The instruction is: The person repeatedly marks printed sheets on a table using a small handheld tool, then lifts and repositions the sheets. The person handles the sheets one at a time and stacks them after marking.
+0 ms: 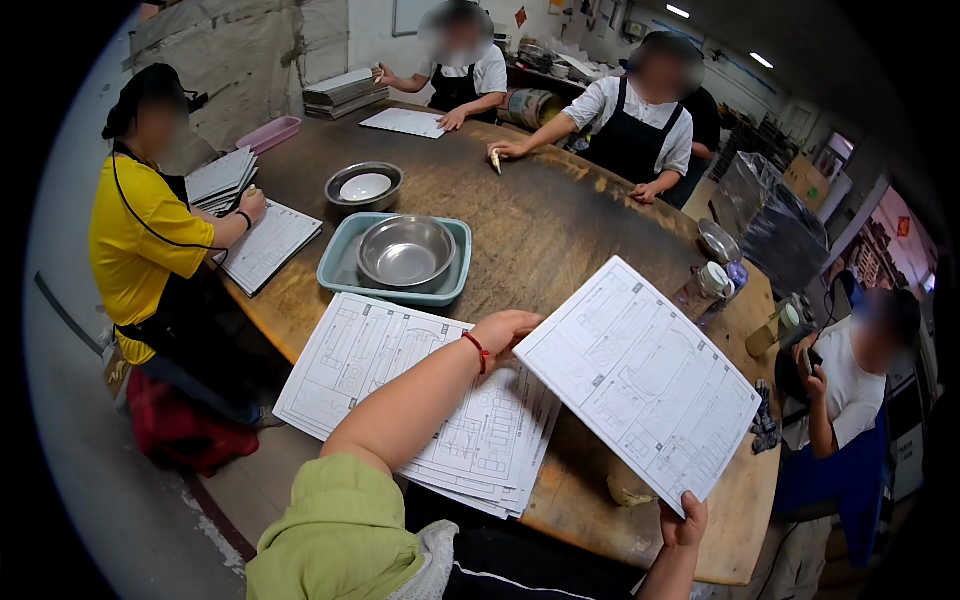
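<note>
A white printed sheet (pixel 640 380) covered in line drawings is raised at a tilt above the table. My right hand (pixel 685 522) pinches its lower corner, thumb on top. At its left corner is my left hand (pixel 503 332), its fingers partly hidden along the edge; it seems to grip there. Below my left forearm lies a stack of similar printed sheets (pixel 345 345), slightly fanned at the lower right. A red cord bracelet (pixel 478 350) circles my left wrist.
Beyond the stack, a light-blue tub (pixel 466 262) holds a metal bowl (pixel 405 250); another metal bowl (pixel 338 196) contains a white bowl. Lidded bottles (pixel 712 282) stand at right on the wooden table (pixel 530 225). Co-workers sit or stand around it, one in a yellow shirt (pixel 150 220).
</note>
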Demonstrator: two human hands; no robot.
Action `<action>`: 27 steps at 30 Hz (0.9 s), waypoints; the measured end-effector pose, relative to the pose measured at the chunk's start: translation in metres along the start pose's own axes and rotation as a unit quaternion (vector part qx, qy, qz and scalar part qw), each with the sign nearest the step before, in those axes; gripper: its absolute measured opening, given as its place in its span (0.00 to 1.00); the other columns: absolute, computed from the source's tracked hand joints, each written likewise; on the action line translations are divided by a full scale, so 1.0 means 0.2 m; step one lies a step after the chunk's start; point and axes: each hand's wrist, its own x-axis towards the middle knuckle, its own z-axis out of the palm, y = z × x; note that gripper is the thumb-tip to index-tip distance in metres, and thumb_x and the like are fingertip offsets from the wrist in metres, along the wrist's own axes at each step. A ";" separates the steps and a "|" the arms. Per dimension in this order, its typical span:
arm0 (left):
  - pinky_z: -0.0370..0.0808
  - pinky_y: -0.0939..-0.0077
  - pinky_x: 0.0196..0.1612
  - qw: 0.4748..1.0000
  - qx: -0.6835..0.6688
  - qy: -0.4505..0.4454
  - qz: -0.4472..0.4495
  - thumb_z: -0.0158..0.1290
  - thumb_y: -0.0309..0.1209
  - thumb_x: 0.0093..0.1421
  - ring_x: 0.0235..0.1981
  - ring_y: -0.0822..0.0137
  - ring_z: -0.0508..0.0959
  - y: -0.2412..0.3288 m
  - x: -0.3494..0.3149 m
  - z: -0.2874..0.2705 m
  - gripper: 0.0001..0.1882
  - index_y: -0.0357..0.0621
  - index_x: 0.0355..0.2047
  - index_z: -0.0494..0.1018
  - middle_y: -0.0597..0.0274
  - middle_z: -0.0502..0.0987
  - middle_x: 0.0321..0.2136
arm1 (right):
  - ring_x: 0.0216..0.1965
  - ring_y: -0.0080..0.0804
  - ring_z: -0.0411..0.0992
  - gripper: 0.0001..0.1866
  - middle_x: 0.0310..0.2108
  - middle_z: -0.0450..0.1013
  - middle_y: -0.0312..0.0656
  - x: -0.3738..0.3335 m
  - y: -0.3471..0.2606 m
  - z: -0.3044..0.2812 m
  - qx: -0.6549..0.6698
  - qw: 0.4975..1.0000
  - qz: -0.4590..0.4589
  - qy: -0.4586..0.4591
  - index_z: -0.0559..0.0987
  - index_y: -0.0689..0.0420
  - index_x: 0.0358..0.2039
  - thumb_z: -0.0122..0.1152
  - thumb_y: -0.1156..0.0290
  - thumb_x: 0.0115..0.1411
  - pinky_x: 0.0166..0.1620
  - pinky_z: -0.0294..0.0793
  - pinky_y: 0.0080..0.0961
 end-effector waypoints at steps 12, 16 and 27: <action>0.74 0.59 0.60 0.977 -0.039 -0.207 -0.025 0.56 0.36 0.64 0.54 0.55 0.78 0.09 -0.24 0.07 0.28 0.31 0.60 0.69 0.48 0.77 0.54 | 0.65 0.48 0.66 0.47 0.63 0.68 0.49 0.03 -0.01 -0.11 -0.019 1.000 0.009 -0.024 0.61 0.65 0.66 0.74 0.67 0.47 0.68 0.64 0.44; 0.72 0.63 0.59 0.966 0.119 -0.228 -0.009 0.62 0.34 0.59 0.56 0.58 0.77 0.15 -0.44 0.11 0.32 0.29 0.60 0.69 0.49 0.76 0.55 | 0.59 0.43 0.71 0.41 0.58 0.72 0.48 0.01 -0.13 -0.11 -0.025 0.998 0.001 -0.056 0.67 0.68 0.62 0.74 0.69 0.49 0.63 0.69 0.38; 0.69 0.61 0.60 0.968 0.191 -0.149 0.069 0.63 0.38 0.57 0.58 0.54 0.73 -0.02 -0.78 0.10 0.39 0.28 0.63 0.64 0.47 0.73 0.57 | 0.52 0.34 0.75 0.33 0.52 0.77 0.45 -0.16 -0.27 -0.11 -0.096 0.993 -0.034 -0.058 0.73 0.69 0.56 0.75 0.69 0.52 0.57 0.73 0.32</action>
